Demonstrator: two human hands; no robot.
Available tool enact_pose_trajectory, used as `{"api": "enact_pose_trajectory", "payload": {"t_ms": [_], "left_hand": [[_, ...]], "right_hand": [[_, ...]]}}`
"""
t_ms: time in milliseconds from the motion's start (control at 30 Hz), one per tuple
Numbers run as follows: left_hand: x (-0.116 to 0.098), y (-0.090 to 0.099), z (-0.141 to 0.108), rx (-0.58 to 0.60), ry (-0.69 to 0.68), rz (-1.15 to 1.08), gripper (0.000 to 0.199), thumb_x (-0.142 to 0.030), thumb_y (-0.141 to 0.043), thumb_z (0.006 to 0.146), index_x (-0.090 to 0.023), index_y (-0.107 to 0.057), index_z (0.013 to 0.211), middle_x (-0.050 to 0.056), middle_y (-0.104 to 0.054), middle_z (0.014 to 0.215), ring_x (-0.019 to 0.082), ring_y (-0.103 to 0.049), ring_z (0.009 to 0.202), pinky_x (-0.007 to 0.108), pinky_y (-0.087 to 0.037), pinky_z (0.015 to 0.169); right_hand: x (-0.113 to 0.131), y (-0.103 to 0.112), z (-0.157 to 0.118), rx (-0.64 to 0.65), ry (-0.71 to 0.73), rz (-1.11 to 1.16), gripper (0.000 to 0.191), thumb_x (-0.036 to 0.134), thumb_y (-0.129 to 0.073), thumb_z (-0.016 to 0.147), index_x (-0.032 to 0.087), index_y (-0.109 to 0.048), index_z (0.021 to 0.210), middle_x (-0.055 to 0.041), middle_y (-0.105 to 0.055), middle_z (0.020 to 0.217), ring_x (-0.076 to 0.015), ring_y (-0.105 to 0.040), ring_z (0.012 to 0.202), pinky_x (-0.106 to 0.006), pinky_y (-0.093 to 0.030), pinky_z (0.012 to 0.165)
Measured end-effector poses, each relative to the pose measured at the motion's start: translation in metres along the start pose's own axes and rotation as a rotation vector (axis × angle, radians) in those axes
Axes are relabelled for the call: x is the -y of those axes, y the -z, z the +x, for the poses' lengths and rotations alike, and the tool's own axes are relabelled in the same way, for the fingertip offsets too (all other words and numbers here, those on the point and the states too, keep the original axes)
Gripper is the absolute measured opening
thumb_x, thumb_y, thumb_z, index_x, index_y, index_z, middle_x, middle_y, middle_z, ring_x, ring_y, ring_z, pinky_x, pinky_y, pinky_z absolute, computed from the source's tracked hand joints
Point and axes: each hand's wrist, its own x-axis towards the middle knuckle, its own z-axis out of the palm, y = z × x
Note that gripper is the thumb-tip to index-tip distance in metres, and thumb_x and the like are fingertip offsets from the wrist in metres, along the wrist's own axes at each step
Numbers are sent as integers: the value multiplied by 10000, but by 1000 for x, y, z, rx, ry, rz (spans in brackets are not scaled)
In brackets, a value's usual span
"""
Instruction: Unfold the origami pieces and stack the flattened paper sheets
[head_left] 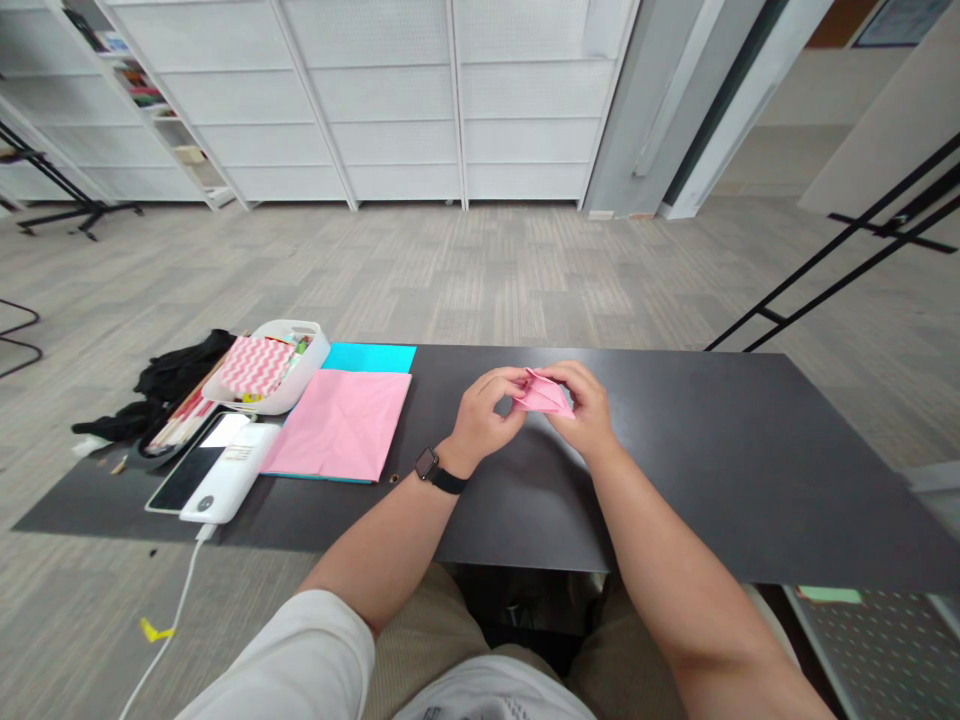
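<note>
A small folded piece of pink paper point(544, 397) is held up between my two hands above the dark table. My left hand point(486, 412), with a black watch on its wrist, pinches the paper's left side. On the other side, my right hand point(585, 405) grips the right edge with thumb and fingers. The paper has several creases and a raised pointed flap at its top. My fingers hide parts of its edges. To the left lies a larger creased pink sheet point(349, 425) on top of blue paper point(375, 357).
A white basket point(309, 375) with a pink zigzag-patterned item stands at the table's left. Near it are a black cloth point(184, 372), a dark tray of sticks, a phone point(187, 475) and a white power bank point(229, 475) with a cable hanging off the front edge.
</note>
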Motion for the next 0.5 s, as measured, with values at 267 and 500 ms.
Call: {"api": "enact_pose_trajectory", "payload": {"t_ms": [267, 500], "left_hand": [[-8, 1, 0, 44, 167, -109, 109, -170, -694, 948, -226, -600, 950, 121, -783, 1263, 245, -767, 1166, 452, -621, 996], [-6, -1, -2, 32, 206, -133, 116, -155, -697, 944, -226, -607, 961, 123, -773, 1300, 252, -753, 1200, 473, -604, 1033]], "right_hand": [[-3, -3, -2, -48, -44, -35, 206, 276, -726, 923, 283, -747, 1127, -53, -776, 1028, -220, -737, 910, -407, -623, 842], [-5, -4, -5, -63, -39, -88, 144, 303, -746, 901, 272, -709, 1036, -55, -794, 1018, -242, -752, 943, -423, -616, 870]]}}
